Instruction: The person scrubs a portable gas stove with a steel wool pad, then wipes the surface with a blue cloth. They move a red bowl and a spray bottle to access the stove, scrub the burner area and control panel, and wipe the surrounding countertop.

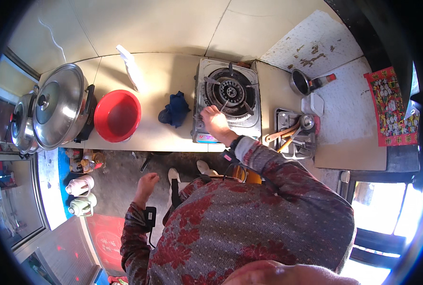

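Observation:
My right hand (215,123) reaches over the left side of a gas stove (231,123) with a single round burner (231,91) and metal pan supports. At its fingertips, against the stove's left edge, is a small grey fuzzy thing (198,117), perhaps a steel wool pad; the fingers partly hide it. Left of the stove lies a crumpled dark blue cloth (178,108), with a round grey wad (164,116) touching it. My left hand (147,185) hangs low beside my body, in front of the counter, its fingers curled and nothing seen in them.
On the counter (154,137) stand a red basin (118,115), a white upright object (130,67) and lidded steel pots (60,107). Right are a metal tray (286,117) of ladles, a small pot (299,82) and a bottle (323,81). Thermos flasks (81,185) stand lower left.

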### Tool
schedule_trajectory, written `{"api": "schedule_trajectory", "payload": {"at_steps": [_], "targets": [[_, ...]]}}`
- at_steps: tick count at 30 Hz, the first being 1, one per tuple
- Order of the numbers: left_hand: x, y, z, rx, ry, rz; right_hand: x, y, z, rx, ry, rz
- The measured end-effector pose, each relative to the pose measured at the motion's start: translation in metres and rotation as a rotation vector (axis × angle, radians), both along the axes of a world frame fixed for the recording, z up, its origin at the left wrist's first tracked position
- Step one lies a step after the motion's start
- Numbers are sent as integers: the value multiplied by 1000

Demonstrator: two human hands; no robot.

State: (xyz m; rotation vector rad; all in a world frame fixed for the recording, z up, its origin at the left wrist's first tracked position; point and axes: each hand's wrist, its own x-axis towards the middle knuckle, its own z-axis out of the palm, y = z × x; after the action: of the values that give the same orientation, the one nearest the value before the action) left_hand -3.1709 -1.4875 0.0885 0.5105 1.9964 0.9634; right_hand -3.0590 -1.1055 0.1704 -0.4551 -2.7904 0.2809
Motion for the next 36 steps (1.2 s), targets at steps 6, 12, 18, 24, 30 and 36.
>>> {"api": "schedule_trajectory", "payload": {"at_steps": [6, 12, 18, 24, 30, 36], "targets": [[-4, 10, 0, -3, -26, -6, 4, -4, -9, 25, 109, 140], [2, 0, -10, -3, -89, 4, 117, 35, -18, 127, 76, 81], [10, -9, -27, -5, -149, 43, 158, 73, -27, -113, 204, -319], [9, 14, -19, 96, -194, 64, 166, 72, -31, 42, 315, -176], [18, 28, -25, 59, -156, 23, 161, 141, -25, 17, 146, -373], [34, 17, -17, 50, 37, 3, 155, 204, -12, -246, 292, -669]]}}
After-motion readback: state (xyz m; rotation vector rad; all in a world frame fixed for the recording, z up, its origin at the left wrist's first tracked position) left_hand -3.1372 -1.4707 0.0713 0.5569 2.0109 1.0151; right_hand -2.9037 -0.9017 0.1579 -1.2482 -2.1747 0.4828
